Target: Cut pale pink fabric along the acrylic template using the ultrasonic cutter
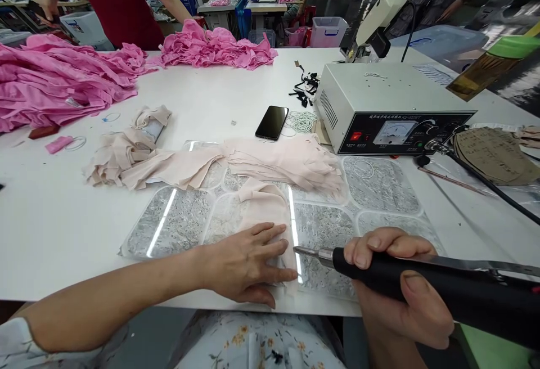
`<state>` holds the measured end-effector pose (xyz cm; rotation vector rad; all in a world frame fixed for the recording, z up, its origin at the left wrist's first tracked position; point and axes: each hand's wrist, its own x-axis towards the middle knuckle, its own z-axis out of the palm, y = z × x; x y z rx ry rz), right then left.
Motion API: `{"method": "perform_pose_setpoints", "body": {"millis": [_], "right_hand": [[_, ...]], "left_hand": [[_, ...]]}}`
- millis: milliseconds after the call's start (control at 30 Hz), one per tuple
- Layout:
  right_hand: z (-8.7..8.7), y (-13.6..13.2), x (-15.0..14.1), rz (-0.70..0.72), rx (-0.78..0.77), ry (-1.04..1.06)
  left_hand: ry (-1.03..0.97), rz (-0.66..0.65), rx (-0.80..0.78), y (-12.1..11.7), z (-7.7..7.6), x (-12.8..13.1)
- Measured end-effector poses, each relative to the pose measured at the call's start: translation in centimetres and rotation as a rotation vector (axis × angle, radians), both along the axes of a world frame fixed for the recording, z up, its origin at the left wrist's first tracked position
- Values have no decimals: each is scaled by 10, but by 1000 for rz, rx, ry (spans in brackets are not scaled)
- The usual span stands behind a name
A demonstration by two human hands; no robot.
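Observation:
My left hand (248,265) lies flat with its fingers spread on a beige fabric strip (265,203), pressing it against the grey patterned mat (169,225). In my right hand (400,284) is a black handheld ultrasonic cutter (388,270) with a pointed metal tip. The tip points left at the strip's right edge, close to my left fingertips; whether it touches the fabric I cannot tell. Behind the strip lies a stack of beige fabric pieces (287,161). More beige pieces (130,152) are heaped to the left.
A power box (396,110) with a dial and black cable stands at the back right. Near it are a phone (272,122), pale cord (301,122) and black scraps (306,86). Pink fabric (63,76) covers the back left, where a person in red stands (113,3).

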<state>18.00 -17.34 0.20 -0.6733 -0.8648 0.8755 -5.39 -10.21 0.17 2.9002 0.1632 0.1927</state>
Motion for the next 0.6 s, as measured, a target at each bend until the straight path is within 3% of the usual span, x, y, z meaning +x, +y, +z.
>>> {"method": "perform_pose_setpoints", "body": {"millis": [600], "right_hand": [[1, 11, -7, -64, 30, 0]], "left_hand": [[14, 8, -5, 0, -2, -1]]}}
